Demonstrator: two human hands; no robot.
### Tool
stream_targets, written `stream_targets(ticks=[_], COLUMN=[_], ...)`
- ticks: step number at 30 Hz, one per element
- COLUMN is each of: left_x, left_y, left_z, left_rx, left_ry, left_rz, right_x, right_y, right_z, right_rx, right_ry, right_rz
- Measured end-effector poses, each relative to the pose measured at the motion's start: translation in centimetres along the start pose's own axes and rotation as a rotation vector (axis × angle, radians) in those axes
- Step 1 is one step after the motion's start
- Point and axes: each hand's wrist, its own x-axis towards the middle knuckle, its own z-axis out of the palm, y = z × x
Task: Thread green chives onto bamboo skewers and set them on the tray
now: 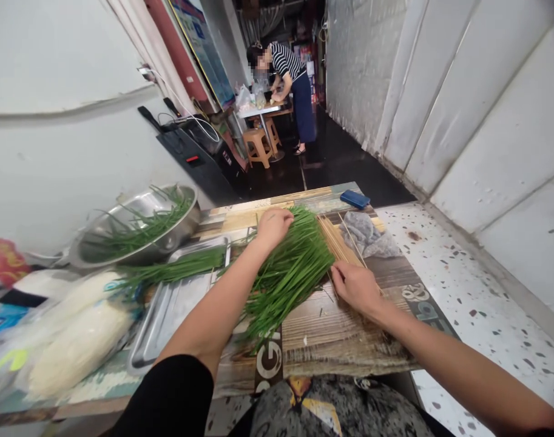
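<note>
A heap of long, thin green leaves (299,261) lies on a wood-patterned table (331,337), in front of the seated person. The left hand (275,227) is at its far edge, fingers bent in close together; I cannot tell if they have hold of a leaf. The right hand (356,286) is at the near right side, fingers curled in; I cannot tell what it grips. Beside it lie thin, straw-coloured sticks (334,237).

On the table I can read a big white "G" (268,358), a pale "&" (415,292) and a blue "b" (426,311). Past the sticks sit a crumpled grey cloth (365,235) and a small dark-blue box (355,199). To the left are a shiny metal tray (172,315) and a round steel bowl (174,238), both with more leaves.

The floor is white with dark specks (445,261) here, and shiny black tiles (344,161) farther off, where a person in a striped top (288,60) bends over another table.
</note>
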Motion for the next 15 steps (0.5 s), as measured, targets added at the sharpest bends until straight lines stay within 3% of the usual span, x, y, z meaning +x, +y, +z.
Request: stream_targets(ticks=[7,10,15], left_x=[0.9,0.8,-0.3], left_y=[-0.6,-0.2,1.5], left_z=[1.5,1.3,0.3], left_rx=[0.039,0.011,-0.128], left_ry=[-0.049,-0.038,-0.001], left_rz=[-0.014,0.025,-0.045], right_x=[-0.3,-0.5,-0.6], right_y=[0.7,0.8,0.7], right_z=[1.0,0.8,0.5], right_rx=[0.127,0.164,0.194], right_ry=[0.022,0.027,0.029], right_rz=[0.052,0.053,0.071])
